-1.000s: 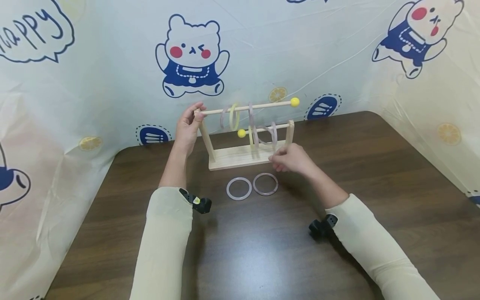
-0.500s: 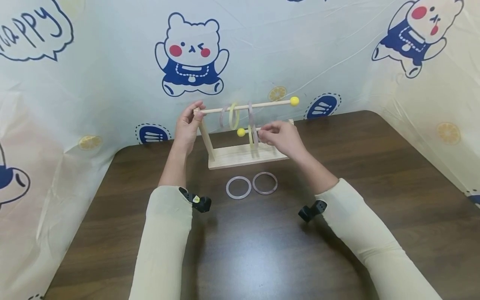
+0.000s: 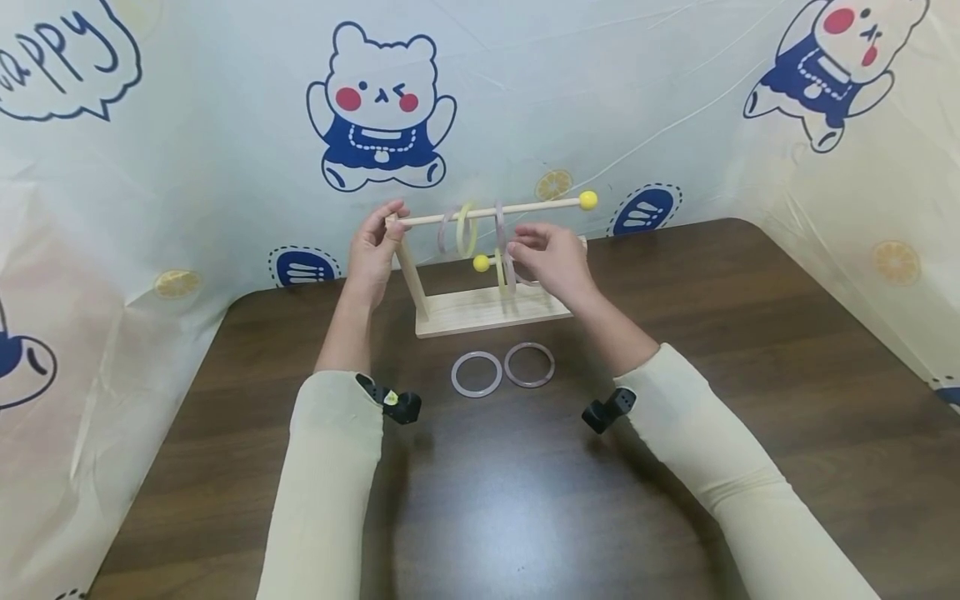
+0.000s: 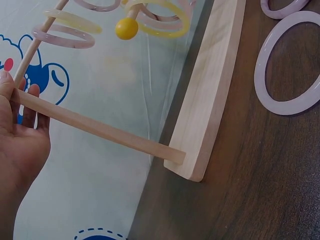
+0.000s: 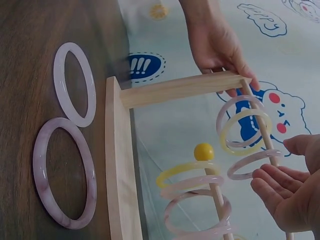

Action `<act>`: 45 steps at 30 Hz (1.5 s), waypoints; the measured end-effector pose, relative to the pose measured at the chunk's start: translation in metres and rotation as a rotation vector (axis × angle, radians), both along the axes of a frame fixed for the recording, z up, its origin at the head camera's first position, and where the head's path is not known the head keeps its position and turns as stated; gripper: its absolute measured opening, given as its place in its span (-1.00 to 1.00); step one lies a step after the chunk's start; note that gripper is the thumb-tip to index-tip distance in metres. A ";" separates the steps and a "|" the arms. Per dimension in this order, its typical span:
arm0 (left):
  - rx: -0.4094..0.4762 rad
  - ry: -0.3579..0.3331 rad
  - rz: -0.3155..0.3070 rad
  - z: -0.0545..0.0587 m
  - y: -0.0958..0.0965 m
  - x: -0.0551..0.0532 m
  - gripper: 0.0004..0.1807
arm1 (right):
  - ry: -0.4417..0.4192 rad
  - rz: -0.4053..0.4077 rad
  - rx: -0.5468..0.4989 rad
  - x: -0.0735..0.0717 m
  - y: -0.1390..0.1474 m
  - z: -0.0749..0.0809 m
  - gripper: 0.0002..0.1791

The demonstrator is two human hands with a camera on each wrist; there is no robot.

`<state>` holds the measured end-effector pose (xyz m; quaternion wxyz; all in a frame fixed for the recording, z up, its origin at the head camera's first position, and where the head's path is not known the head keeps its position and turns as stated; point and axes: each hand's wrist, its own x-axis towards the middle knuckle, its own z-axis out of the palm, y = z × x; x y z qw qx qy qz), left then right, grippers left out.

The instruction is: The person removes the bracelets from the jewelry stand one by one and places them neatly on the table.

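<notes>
While my left hand (image 3: 372, 254) grips the wooden stand (image 3: 461, 317) by its upper corner, head view: two loose bangles (image 3: 453, 375) before the stand on the counter (image 3: 495, 500); my right hand (image 3: 553, 262) masking its lower rod's far end. Left wrist view: no right hand. Right wrist view only: my right fingers (image 5: 272, 194) extended beside the stand's upper mauve bangle (image 5: 232, 170), contact uncertain. Step, I judge: arranging hung bangles; next calls for a light touch.

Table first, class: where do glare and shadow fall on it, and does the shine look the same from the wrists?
Head: a pale glare patch on the table, low in the frame, with dark shadows beside the left sleeve and right sleeve; left wrist: wood grain shows, no such bright patch; right wrist: darker wood, the loose rings looking glossy.
</notes>
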<state>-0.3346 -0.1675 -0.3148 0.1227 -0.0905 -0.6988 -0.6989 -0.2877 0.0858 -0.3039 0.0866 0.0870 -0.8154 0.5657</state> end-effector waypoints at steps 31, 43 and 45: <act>-0.001 0.005 -0.010 0.000 -0.001 0.001 -0.58 | 0.077 -0.094 0.132 -0.016 -0.017 -0.007 -0.73; 0.011 0.012 -0.012 0.000 0.000 0.001 -0.61 | 0.083 -0.100 0.124 -0.018 -0.016 -0.010 -0.73; 0.005 0.012 -0.009 0.000 0.000 0.001 -0.60 | 0.084 -0.101 0.127 -0.018 -0.016 -0.010 -0.73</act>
